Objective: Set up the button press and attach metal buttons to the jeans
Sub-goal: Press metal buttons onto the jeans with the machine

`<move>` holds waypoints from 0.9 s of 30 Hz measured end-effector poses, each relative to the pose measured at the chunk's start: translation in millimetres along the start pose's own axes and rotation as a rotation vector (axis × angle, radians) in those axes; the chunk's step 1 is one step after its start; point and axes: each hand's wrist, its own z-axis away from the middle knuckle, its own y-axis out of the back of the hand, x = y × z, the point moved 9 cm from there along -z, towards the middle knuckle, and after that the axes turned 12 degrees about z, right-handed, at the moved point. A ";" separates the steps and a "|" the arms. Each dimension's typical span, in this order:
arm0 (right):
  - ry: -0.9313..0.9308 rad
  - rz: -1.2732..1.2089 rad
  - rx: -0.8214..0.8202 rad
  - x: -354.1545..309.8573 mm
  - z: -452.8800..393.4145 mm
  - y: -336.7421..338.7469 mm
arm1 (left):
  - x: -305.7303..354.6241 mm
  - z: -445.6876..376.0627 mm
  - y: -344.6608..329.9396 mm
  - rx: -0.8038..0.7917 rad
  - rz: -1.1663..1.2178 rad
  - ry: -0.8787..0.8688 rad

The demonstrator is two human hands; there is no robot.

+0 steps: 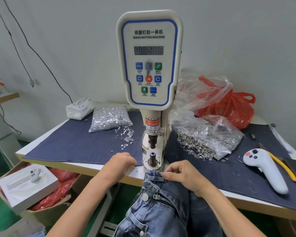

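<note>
Jeans [162,207] faded denim, waistband pinched by right hand [183,177]; left hand [120,165] curled on table [61,163] edge, whether holding anything unclear; navy cloth [79,142] cover; grey wall.

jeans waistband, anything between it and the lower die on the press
Nothing visible. The right hand pinches the jeans waistband just below the lower die, with only bare machine base between; the left hand sits left of it.

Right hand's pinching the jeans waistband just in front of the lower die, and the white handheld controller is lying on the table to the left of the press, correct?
Not quite: the head view shows the white handheld controller lying right of the press, not left. The right hand does pinch the jeans waistband before the lower die.
</note>
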 end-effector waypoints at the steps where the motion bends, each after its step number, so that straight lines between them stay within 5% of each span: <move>1: 0.000 0.000 0.000 0.2 -0.1 -0.1 | 0.4 -0.6 -0.3 -0.014 -0.016 -0.003; 6: 0.000 -0.002 0.003 1.3 -0.2 -0.2 | 4.7 2.4 6.6 0.098 0.025 -0.021; 10: -0.003 -0.012 -0.005 1.4 -1.1 -0.8 | 3.9 12.4 31.6 0.377 0.496 0.094; 16: -0.005 -0.022 -0.002 1.0 -0.3 -0.5 | 25.0 3.0 35.5 0.382 1.088 0.146; 27: 0.002 -0.028 -0.006 2.2 -1.0 -0.9 | 33.9 -2.6 25.3 0.394 0.819 0.104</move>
